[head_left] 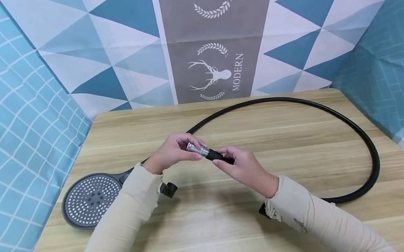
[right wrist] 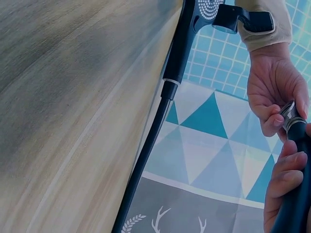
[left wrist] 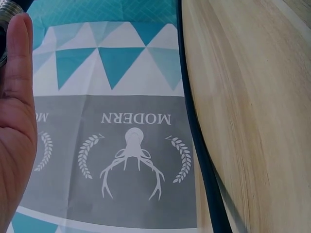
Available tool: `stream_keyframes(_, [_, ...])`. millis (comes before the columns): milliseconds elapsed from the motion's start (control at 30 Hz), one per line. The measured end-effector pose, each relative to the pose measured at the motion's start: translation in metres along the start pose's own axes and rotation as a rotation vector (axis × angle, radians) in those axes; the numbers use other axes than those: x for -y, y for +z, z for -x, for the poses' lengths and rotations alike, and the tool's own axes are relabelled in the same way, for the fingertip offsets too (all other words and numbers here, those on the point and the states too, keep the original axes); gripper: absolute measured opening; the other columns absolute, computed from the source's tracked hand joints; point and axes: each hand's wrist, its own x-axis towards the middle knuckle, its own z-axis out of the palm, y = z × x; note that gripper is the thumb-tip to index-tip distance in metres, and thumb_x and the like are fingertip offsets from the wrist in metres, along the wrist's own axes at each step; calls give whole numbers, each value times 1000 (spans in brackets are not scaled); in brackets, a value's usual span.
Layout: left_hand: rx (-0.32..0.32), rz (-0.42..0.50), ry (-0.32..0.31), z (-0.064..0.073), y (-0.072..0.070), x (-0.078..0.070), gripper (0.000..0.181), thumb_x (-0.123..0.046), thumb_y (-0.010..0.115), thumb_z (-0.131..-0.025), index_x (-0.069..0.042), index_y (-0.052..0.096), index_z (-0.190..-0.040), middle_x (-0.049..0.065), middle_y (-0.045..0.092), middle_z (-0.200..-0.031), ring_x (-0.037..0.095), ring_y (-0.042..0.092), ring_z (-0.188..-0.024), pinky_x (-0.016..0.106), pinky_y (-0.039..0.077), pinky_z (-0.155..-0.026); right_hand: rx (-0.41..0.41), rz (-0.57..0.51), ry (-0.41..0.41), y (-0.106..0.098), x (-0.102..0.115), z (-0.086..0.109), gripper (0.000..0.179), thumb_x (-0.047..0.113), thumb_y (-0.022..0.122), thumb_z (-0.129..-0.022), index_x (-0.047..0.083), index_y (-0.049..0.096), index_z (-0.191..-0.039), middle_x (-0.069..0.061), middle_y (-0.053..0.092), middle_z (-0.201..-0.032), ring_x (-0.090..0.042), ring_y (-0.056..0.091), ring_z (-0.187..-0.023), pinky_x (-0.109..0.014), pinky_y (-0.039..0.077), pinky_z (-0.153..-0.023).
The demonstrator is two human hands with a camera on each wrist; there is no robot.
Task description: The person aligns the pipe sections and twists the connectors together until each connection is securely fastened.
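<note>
Above the middle of the table, my left hand point(head_left: 173, 150) pinches a silver metal fitting point(head_left: 194, 148) between thumb and fingers. My right hand point(head_left: 245, 166) grips the black hose end point(head_left: 214, 155) that meets the fitting; in the right wrist view its fingers point(right wrist: 286, 177) curl around this black part. The two pieces are in line and touch, but I cannot tell whether they are joined. A grey shower head point(head_left: 91, 200) lies at the left, partly behind my left sleeve. Its handle joins a black hose point(right wrist: 150, 141) in the right wrist view. The left wrist view catches only part of my left hand point(left wrist: 17, 111).
The black hose point(head_left: 365, 137) loops across the back and right of the wooden table point(head_left: 202, 238) and passes under my right forearm. Patterned cloth point(head_left: 128, 46) hangs behind the table, with blue tiled cloth point(head_left: 11, 118) at the left side.
</note>
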Motion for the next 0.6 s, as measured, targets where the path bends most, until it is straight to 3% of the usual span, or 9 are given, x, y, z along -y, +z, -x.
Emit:
stream_keyframes(267, [2,1,1,0,-2,2,45,18,64,-76,-27,71,-80,-10,70,-94,6,66,-83,20,53,-72,2,48,55,2,3,-1,31,-1,79,-76,-5,59,-100,-12,68,-67,-13,59,-56,-23,47,-50])
stream_keyframes(600, [-1,2,1,0,-3,4,47,19,64,-76,-27,71,-80,-10,70,-92,5,65,-81,20,53,-71,-17,5,2,4,-2,-2,19,-6,77,-76,-7,67,-91,-18,72,-84,-14,62,-63,-22,50,-53])
